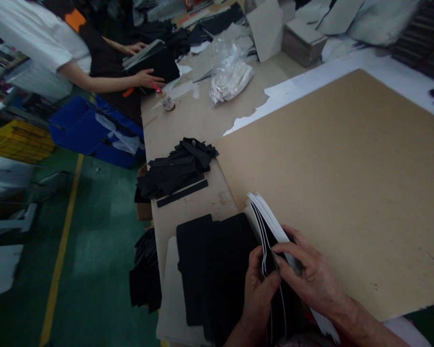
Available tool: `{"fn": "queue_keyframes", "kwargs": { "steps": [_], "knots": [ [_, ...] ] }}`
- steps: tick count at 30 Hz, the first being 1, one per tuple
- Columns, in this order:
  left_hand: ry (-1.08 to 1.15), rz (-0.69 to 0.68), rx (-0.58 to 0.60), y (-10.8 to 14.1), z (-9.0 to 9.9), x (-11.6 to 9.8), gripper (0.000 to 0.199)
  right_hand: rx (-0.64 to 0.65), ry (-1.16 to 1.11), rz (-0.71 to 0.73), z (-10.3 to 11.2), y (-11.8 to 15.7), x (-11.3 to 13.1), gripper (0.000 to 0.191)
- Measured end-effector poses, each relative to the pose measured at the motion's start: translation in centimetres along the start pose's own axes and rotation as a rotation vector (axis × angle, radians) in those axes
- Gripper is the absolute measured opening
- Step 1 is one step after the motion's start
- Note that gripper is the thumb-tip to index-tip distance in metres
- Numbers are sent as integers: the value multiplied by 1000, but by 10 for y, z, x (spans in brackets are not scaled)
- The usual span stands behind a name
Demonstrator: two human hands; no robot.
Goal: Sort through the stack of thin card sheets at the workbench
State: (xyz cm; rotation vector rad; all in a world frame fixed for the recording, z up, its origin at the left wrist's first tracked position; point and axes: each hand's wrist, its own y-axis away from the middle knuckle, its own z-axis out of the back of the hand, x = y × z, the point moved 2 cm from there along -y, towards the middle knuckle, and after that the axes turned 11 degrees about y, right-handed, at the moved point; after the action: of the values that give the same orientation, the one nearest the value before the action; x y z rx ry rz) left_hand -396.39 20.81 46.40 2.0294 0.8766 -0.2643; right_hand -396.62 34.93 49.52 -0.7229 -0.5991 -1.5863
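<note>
Both hands grip a bundle of thin black sheets with white edges (267, 217), held upright and fanned slightly at the near edge of the table. My left hand (258, 291) pinches the left sheets between thumb and fingers. Its neighbour, my right hand (311, 270), is closed around the right part, with thumb and index finger meeting the left fingertips at the edges. Whether a smaller piece sits between those fingertips I cannot tell. Directly left of the bundle lie overlapping black panels (224, 270) with rounded corners, on top of pale boards (171, 289).
A large brown board (332, 183) covers the table's right side. Black strips (183, 166) lie in a heap on the left. Farther back are a plastic bag (229, 77), a small jar (167, 102) and grey board stacks (304, 41). A co-worker (104, 58) holds dark panels beside blue bins (94, 130).
</note>
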Motion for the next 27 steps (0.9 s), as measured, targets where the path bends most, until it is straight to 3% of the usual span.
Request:
{"fn": "queue_keyframes", "kwargs": {
  "steps": [19,27],
  "knots": [
    [-166,-71,-27,-2,6,2,68,12,6,-7,-8,4,0,17],
    [-188,-84,-16,-2,7,2,64,23,26,-34,-7,4,2,15]
  ]
}}
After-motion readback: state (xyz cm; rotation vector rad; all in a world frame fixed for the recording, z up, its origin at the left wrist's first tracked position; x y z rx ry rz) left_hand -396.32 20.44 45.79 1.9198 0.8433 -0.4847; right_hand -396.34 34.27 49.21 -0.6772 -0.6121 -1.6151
